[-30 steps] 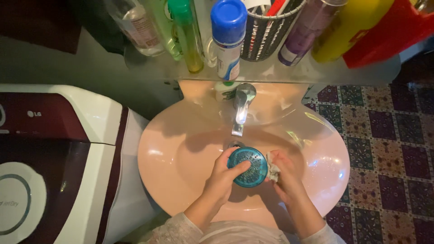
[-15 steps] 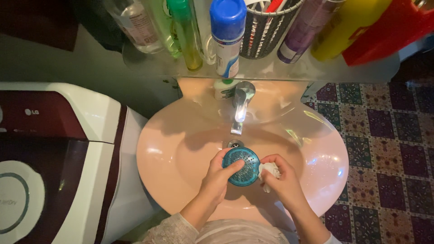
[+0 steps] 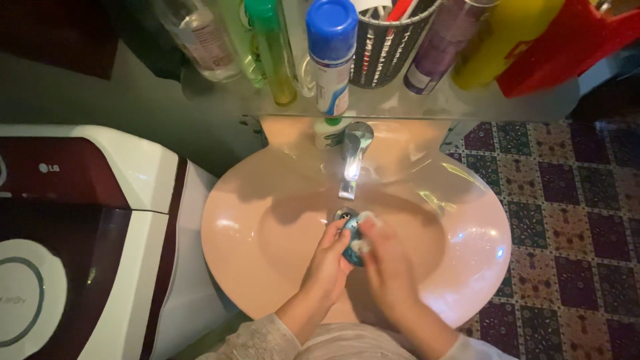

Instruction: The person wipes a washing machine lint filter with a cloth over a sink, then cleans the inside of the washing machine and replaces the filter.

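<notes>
Head view only. Left hand (image 3: 328, 260) grips the teal perforated disc (image 3: 351, 245), fingers curled round its left edge; the disc sits over the middle of the pink basin (image 3: 253, 227), just below the drain (image 3: 345, 214) and under the chrome tap (image 3: 353, 157).

Change: a second ago the disc lay face-up to the camera, with the right hand off to its right holding the rag clear. Half a second ago the right hand closed in on the rim. Now the right hand (image 3: 385, 270) lies across the face and covers most of it, only a teal sliver showing between the hands. The hand is motion-blurred.

Right grip: fingers pressed together on a small white rag (image 3: 362, 245), bits of it sticking out above and at the disc.

Read: gone from holding to scrubbing the disc face. No water stream visible from the tap.

Bottles stand on the glass shelf (image 3: 400, 103) above; washing machine (image 3: 80, 227) to the left.
</notes>
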